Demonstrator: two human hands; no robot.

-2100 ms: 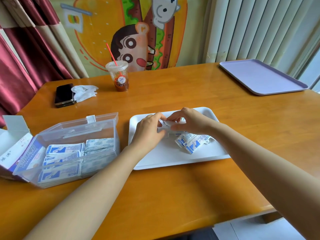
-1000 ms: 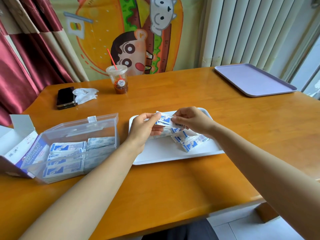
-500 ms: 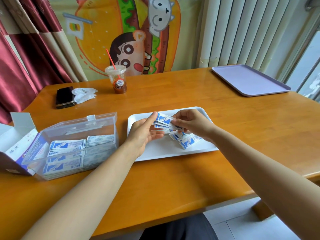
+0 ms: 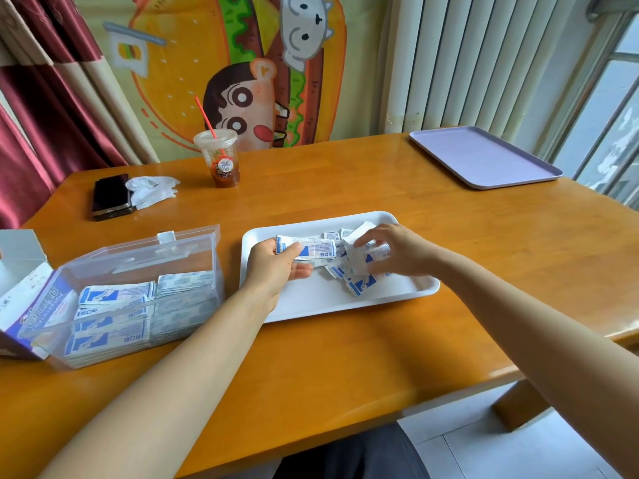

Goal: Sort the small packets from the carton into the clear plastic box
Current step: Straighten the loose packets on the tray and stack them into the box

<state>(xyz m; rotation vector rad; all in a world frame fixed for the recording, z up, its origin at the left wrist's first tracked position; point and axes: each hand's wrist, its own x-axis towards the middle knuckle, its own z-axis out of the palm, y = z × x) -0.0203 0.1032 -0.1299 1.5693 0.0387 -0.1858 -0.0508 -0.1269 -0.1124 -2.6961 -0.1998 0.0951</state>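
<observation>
Over the white tray (image 4: 311,299), my left hand (image 4: 276,266) holds a small stack of blue-and-white packets (image 4: 307,248) between thumb and fingers. My right hand (image 4: 390,250) reaches into the loose pile of packets (image 4: 359,283) on the tray's right half, its fingers curled around one or two of them. The clear plastic box (image 4: 138,292) stands open at the left with rows of stacked packets inside. The opened carton (image 4: 24,299) lies behind and to the left of the box.
A black phone (image 4: 110,197) and a crumpled tissue (image 4: 150,190) lie at the back left. A plastic cup with a red straw (image 4: 218,160) stands behind the tray. A lilac tray (image 4: 484,155) sits at the far right. The table edge runs close in front.
My hands have separated: the left keeps the gathered stack, and the right has let go of it and dropped to the loose pile on the tray.
</observation>
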